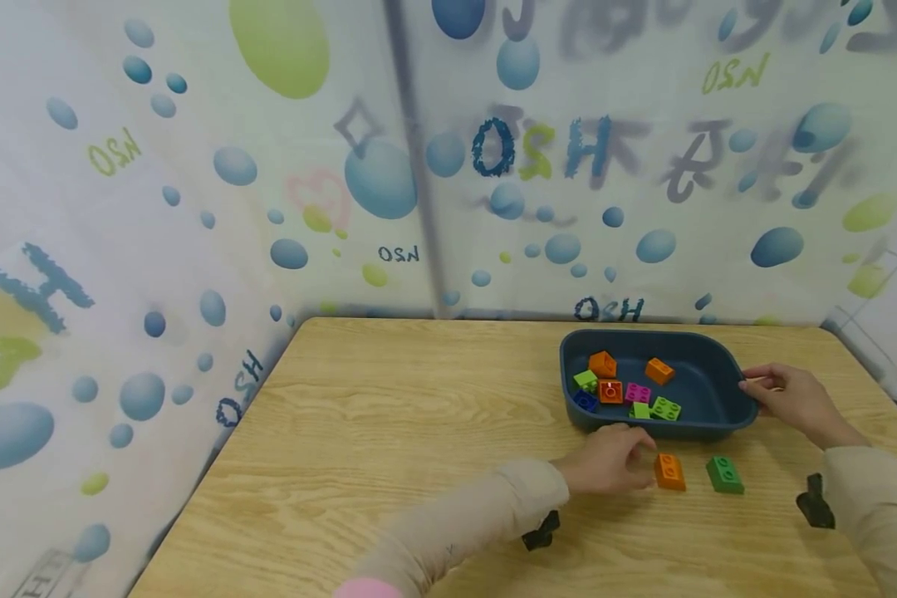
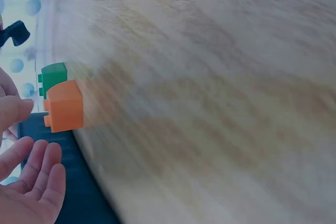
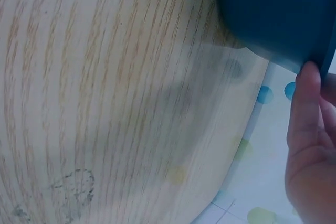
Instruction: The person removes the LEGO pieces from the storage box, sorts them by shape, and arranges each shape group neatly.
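Observation:
A dark blue tray (image 1: 695, 429) holds several toy building bricks, among them an orange brick (image 1: 659, 371), a pink brick (image 1: 639, 393) and a lime green brick (image 1: 666, 409). My right hand (image 1: 796, 400) pinches the tray's right rim, thumb and fingers on either side of it in the right wrist view. In front of the tray my left hand (image 1: 611, 462) hovers with loosely bent fingers and nothing between them. Just right of its fingertips lies a loose orange brick (image 1: 669, 472), apart from them in the left wrist view (image 2: 66, 107). Farther right is a green brick (image 1: 725, 475).
The wooden table (image 1: 389, 399) stretches left of the tray. Behind it hangs a patterned white curtain (image 1: 478, 274). Black straps (image 1: 816, 502) sit near both cuffs.

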Motion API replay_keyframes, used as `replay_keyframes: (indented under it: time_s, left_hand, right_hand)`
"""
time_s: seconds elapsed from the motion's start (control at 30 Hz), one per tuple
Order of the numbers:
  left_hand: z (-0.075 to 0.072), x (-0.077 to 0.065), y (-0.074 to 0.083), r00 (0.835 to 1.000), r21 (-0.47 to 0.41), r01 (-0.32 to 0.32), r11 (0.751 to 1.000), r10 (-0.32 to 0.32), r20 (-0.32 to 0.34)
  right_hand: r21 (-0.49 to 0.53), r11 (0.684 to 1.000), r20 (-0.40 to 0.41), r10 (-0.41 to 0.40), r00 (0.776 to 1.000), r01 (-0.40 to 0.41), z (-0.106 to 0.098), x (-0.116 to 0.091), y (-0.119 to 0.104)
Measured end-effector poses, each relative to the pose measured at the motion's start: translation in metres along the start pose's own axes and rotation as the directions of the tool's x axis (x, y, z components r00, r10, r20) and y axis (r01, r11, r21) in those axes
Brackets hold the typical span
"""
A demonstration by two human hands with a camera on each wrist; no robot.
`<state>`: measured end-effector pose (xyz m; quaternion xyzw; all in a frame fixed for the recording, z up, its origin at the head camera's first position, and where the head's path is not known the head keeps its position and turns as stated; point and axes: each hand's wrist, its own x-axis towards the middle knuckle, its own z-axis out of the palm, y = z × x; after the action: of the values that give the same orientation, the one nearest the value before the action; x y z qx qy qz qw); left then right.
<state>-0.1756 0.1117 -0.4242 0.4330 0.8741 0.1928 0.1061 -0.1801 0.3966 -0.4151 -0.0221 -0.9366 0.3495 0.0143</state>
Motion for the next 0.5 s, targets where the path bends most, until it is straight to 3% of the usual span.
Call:
replay_keyframes:
  time_s: [0.27, 0.5]
  left_hand:
    - [-0.027, 0.004, -0.001, 0.998, -0.014, -0.063, 0.998, 0.062, -0.030]
    - [-0.046, 0.016, -0.010, 0.998, 0.118, -0.047, 0.992, 0.053, -0.047]
  right_hand:
    - [0.016, 1.000, 0.003, -0.011, 1.000, 0.011, -0.001, 0.000, 0.000]
    - [0.064, 0.998, 0.024, -0.013, 1.000, 0.011, -0.001, 0.002, 0.000]
